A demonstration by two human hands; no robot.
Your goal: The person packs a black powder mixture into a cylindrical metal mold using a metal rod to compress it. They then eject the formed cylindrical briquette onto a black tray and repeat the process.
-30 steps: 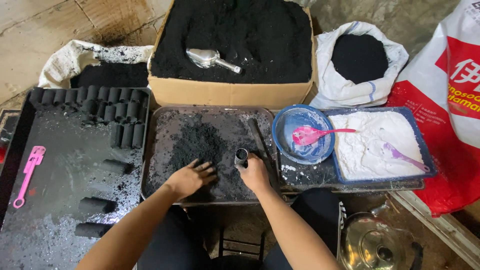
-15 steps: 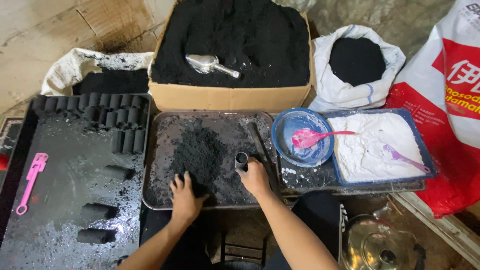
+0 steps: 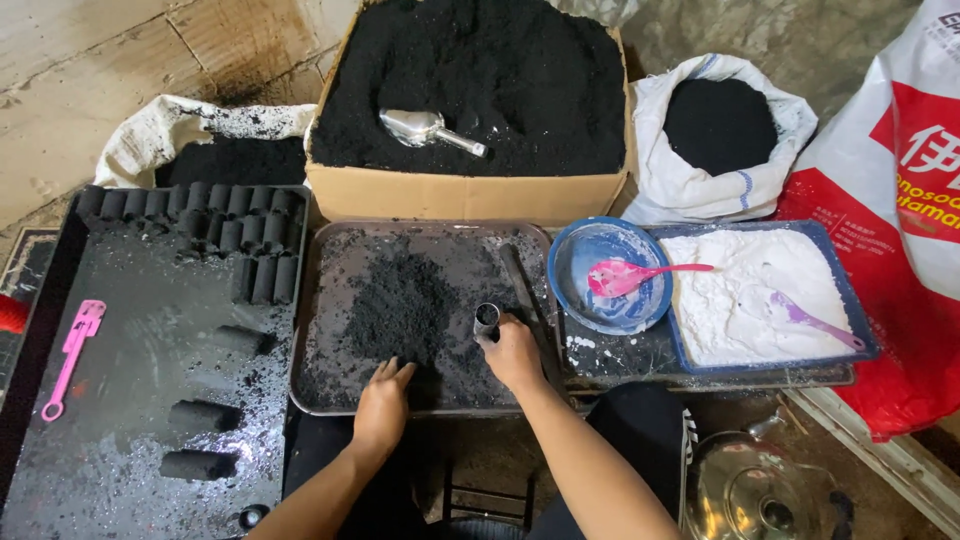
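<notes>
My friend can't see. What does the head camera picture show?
A person's right hand holds a small metal tube upright on a tray of black powder, while the left hand lies flat in it. Black pressed cylinders lie on the board beside it.

Two hands in view: left hand, right hand. One small metal tube. Three trays: black tray at 9 o'clock, grey tray centre, blue tray at 3 o'clock. One cardboard box at 12 o'clock, one metal scoop in it. Two white sacks of black powder. One red-and-white bag. One blue bowl. Two spoons: one pink spoon, one purple spoon. One pink tool. Loose black briquettes: three lying apart; stacked ones at 10 o'clock too packed to count exactly. One metal kettle at 5 o'clock.
</notes>
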